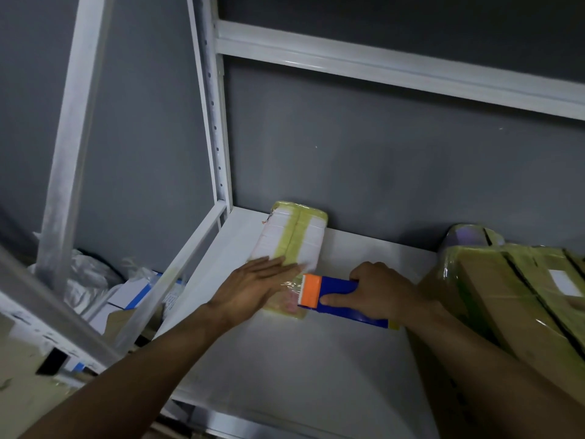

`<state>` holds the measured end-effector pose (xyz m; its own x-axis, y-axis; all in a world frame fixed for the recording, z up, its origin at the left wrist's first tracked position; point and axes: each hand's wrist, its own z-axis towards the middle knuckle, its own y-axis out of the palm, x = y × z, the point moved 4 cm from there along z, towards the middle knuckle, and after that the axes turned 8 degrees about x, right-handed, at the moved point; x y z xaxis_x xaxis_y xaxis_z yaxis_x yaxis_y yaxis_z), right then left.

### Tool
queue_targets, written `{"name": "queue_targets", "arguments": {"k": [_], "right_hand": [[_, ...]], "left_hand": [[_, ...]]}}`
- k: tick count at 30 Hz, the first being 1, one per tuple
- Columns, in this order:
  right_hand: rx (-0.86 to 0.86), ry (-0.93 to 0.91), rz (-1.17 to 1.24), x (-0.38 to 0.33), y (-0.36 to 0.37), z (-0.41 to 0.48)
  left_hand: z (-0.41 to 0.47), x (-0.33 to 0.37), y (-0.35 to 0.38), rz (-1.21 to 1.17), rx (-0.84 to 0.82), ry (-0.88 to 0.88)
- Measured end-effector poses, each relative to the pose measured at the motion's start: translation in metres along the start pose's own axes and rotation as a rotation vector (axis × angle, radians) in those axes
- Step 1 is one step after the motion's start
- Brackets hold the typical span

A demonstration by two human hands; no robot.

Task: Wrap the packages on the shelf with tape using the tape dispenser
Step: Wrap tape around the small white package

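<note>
White metal shelf [348, 359] against a grey wall [380, 153]; a flat white package [294, 239] lies near its back left corner, a yellowish tape band running down its length. The left hand [253, 286] rests flat, fingers straight, on the package's near end. The right hand [380, 293] grips a blue, orange-headed tape dispenser [335, 294] at that end's right edge, beside taped cardboard boxes [506, 299].

Shelf board [364, 258] free btwn white pkg [294, 236] & taped boxes [506, 296] on R; frame post [218, 122] at L
</note>
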<state>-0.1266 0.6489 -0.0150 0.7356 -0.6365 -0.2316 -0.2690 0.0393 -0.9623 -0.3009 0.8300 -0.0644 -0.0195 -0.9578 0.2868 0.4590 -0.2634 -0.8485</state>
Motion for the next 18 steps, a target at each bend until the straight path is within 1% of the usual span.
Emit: {"name": "queue_targets", "arguments": {"k": [1, 3, 6, 12, 15, 18], "right_hand": [[0.006, -0.008, 0.015, -0.004, 0.002, 0.000], [0.024, -0.025, 0.041, -0.010, 0.002, -0.001], [0.032, -0.023, 0.070, -0.011, -0.002, -0.004], [0.024, -0.005, 0.180, -0.001, -0.005, -0.015], [0.014, 0.001, 0.151, 0.008, -0.010, -0.021], [0.013, 0.038, 0.084, 0.024, -0.023, -0.027]], "left_hand": [[-0.004, -0.003, -0.001, 0.043, 0.004, 0.083], [-0.009, -0.011, -0.001, 0.044, 0.040, 0.137], [-0.011, -0.015, 0.003, -0.032, 0.087, 0.116], [-0.010, -0.015, 0.019, -0.041, 0.128, 0.099], [-0.010, -0.021, 0.016, -0.064, 0.163, 0.068], [-0.007, -0.018, 0.015, -0.025, 0.186, 0.092]]}}
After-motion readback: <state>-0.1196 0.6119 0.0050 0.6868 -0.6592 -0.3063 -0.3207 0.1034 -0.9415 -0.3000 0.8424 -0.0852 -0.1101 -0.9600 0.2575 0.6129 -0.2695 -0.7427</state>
